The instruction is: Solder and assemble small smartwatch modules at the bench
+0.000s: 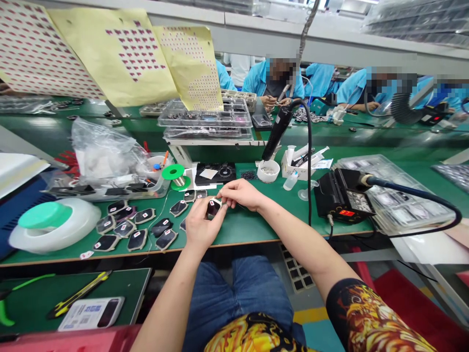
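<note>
My left hand point(201, 222) is closed around a smartwatch case point(213, 207) with a dark screen and a small white-and-red sticker. The fingers of my right hand point(240, 194) are pinched together at the right edge of that case. Whether they grip the case itself or some small part there is too small to make out. Left of my hands, several similar watch cases point(125, 228) lie loose on the green bench point(238, 230), most with stickers on their screens. A few more, such as a watch case point(179, 208), lie just beside my left hand.
A green solder spool point(173, 177) stands behind the cases. A soldering station point(342, 198) with black cables is at right. A black hand tool point(277, 132) hangs over a white round tub point(268, 171). Tape rolls point(54, 222) lie left. Co-workers in blue point(256, 80) sit opposite.
</note>
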### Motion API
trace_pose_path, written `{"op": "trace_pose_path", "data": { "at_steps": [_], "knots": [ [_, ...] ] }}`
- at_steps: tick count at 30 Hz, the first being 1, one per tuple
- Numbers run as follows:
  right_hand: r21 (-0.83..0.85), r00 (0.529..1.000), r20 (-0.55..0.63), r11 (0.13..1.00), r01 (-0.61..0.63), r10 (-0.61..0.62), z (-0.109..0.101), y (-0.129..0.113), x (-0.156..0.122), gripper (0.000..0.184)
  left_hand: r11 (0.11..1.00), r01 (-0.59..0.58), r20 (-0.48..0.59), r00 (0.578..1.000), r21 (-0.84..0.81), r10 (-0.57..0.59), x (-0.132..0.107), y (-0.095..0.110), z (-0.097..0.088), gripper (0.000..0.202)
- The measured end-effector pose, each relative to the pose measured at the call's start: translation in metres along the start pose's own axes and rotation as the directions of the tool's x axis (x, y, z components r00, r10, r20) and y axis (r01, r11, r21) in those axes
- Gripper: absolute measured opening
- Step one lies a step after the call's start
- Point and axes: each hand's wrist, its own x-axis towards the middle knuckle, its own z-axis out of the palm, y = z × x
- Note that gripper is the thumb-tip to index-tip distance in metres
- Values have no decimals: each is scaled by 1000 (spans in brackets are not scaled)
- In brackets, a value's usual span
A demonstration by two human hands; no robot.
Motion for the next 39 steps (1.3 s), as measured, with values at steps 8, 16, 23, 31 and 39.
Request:
{"op": "trace_pose_path", "data": {
  "at_steps": [8,16,23,31,39],
  "knots": [
    [0,1000,12,1000,23,-23,-1,2,1,26,1000,-16,-10,1000,-4,16,1,2,-1,25],
    [-9,1000,7,1000,10,-9,0,0,0,25,1000,-17,-8,1000,-1,17,1,3,-1,25],
    [-26,1000,7,1000,3,-3,1,-3,-1,26,999,-26,-9,1000,-22,26,1,1,1,26],
    [-24,1000,6,1000,13,-13,2,-3,-1,25,999,-41,-11,999,-28,40,1,1,1,24],
    [-14,1000,12,1000,2,-2,2,-5,-2,19,999,-33,-8,999,-30,33,1,-1,0,25]
  ]
}}
